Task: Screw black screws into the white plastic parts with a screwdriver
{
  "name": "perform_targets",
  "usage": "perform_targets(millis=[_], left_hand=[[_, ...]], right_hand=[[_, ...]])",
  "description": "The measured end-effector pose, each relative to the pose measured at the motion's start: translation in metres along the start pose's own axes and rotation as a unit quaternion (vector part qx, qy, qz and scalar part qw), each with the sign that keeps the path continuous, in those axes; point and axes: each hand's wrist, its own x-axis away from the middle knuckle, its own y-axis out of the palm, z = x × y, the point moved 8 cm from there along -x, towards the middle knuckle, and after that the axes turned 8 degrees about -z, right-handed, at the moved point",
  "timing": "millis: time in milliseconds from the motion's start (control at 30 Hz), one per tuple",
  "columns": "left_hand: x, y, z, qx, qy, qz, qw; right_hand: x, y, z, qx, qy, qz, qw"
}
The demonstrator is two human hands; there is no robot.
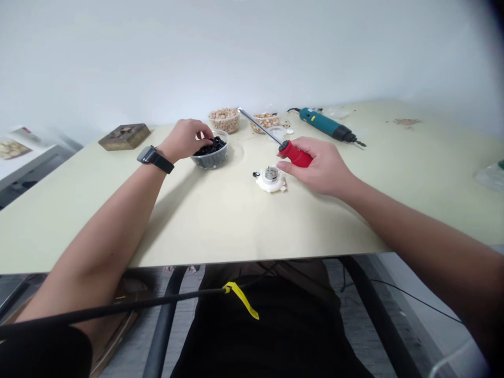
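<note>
My left hand, with a black watch on the wrist, reaches into a clear round tub of small black parts. Its fingers are bent together at the parts, and what they pinch is too small to tell. In my right hand is a screwdriver with a red handle, its metal shaft pointing up and to the left. A white part with a round metal piece lies on the table just left of my right hand, a small black bit at its left side.
Two tubs of small tan pieces stand at the back. Right of them lies a teal power tool with a bit. A brown block sits at the back left. A black cable with a yellow tie crosses before the table.
</note>
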Motion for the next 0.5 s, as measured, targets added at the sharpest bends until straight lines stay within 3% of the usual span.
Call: perform_targets(millis=[167, 333, 500], left_hand=[[0.003, -0.002, -0.007, 0.024, -0.016, 0.020, 0.999], [0.011, -0.005, -0.017, 0.144, -0.041, 0.068, 0.986], [0.016, -0.014, -0.013, 0.118, -0.057, 0.069, 0.989]], right_hand=[[0.000, 0.000, 0.000, 0.004, -0.002, 0.000, 1.000], [-0.001, -0.003, -0.001, 0.006, -0.012, 0.006, 1.000], [-0.002, -0.006, 0.001, 0.013, -0.006, 0.007, 1.000]])
